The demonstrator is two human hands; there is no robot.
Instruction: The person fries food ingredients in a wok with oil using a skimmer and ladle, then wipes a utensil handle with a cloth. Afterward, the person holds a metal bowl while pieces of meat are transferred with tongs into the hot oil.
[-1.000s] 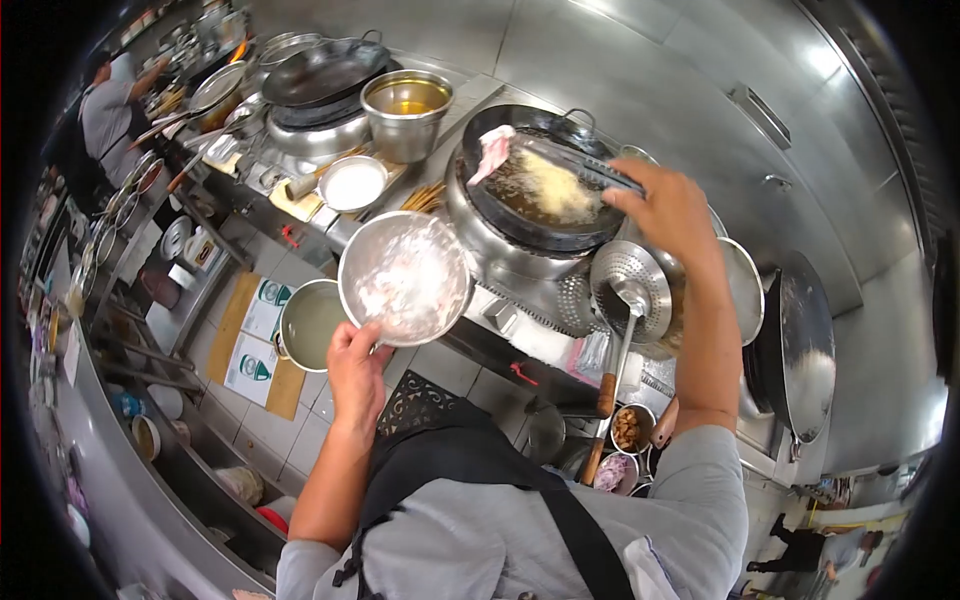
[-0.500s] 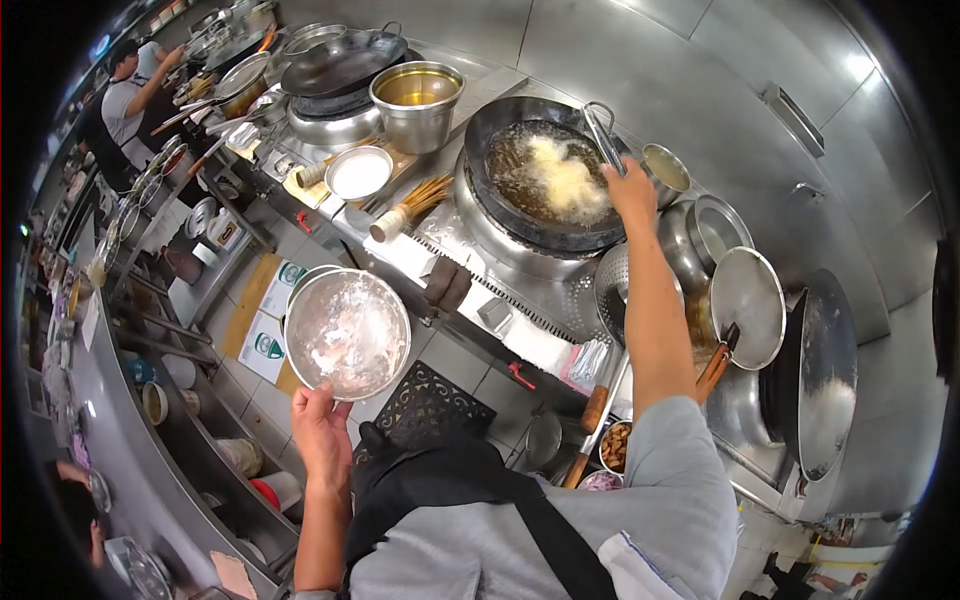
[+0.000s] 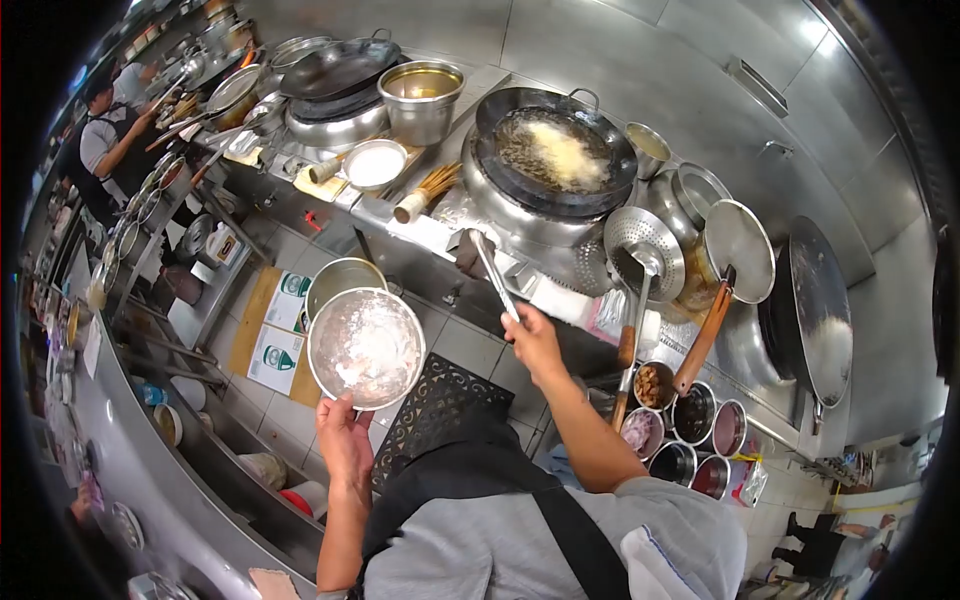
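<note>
My left hand grips the lower rim of a metal bowl, tilted so its inside faces me. White flour with some pinkish pieces in it lies in the bowl. In my right hand are metal tongs, pointing up and left between the bowl and the stove edge, with their tips near a dark cloth. Beyond them, pale battered food fries in bubbling oil in a black wok. Another metal container shows partly behind the bowl.
Along the counter stand a pot of yellow oil, a bowl of white powder and a bamboo brush. To the right are a perforated ladle, a strainer and several ingredient tins. A co-worker stands far left.
My right hand has drawn the tongs back from over the wok, down and left toward the bowl. The bowl has shifted slightly right and down in view as the camera turned.
</note>
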